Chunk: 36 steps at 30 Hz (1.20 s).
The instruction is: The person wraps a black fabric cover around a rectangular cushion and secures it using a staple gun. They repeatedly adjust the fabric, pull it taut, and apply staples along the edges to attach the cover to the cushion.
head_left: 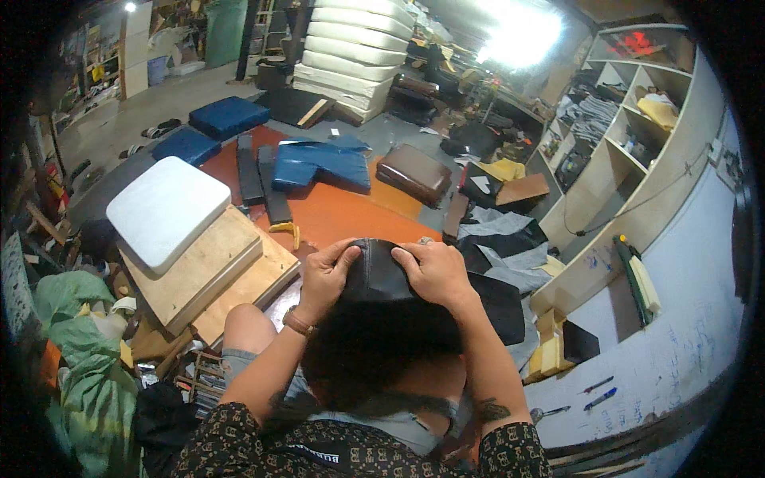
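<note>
A black leather-like piece (381, 277) with a stitched seam is held up in front of my lap. My left hand (325, 276) grips its far left corner, thumb on top and fingers curled over the far edge. On the far right corner, my right hand (437, 271) grips the same way, a ring on one finger. Between the two thumbs the piece bends over a short front face. Its lower part falls into dark shadow over my lap, so its full shape is hidden. Beyond my right forearm, more black material (498, 307) spreads out; I cannot tell whether it joins the held piece.
Left of me, a white cushion (169, 211) rests on wooden boxes (203, 275). Blue padded pieces (323, 163) and a brown cushion (414, 174) lie ahead on an orange sheet (351, 215). White shelving (598, 207) and a white surface with pens (602, 398) border the right.
</note>
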Available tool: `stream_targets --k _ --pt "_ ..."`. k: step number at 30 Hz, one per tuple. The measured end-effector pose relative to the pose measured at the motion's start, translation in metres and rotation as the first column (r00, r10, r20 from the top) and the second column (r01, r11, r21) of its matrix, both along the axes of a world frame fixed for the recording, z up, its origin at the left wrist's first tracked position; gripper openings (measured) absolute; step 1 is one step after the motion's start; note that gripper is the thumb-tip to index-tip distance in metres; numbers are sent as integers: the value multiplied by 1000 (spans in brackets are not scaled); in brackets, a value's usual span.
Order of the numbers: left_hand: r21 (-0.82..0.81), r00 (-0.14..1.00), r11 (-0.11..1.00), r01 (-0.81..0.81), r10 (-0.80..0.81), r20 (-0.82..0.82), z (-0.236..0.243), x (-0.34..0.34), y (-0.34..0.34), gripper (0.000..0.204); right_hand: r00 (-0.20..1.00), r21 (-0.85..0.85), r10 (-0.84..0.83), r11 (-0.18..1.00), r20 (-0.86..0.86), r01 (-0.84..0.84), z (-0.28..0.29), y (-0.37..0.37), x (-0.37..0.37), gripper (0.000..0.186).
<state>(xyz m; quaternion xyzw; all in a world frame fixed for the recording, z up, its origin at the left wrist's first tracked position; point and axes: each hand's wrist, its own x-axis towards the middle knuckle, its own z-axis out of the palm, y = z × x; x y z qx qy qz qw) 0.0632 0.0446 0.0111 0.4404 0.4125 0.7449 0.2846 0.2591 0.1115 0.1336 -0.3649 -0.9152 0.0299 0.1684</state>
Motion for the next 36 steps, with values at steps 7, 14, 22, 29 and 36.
stream_targets --k 7,14,22,29,36 --pt "-82 999 995 -50 50 -8 -47 -65 0 27 995 -11 4 1000 95 -3 -30 4 -77 44" --pt "-195 993 978 -72 89 81 -89 -109 -6 31 977 -42 -37 998 211 47 -50 -7 -141 46" --pt "-152 996 988 0 13 84 -93 -119 20 34 973 -46 -151 986 174 162 -50 0 -152 43" --pt "-166 988 986 10 16 156 -95 -120 36 38 985 66 -163 985 58 159 -55 -6 -155 35" --pt "-168 985 986 -5 34 172 -98 -117 46 44 956 273 231 946 -181 -177 -89 -75 -137 63"
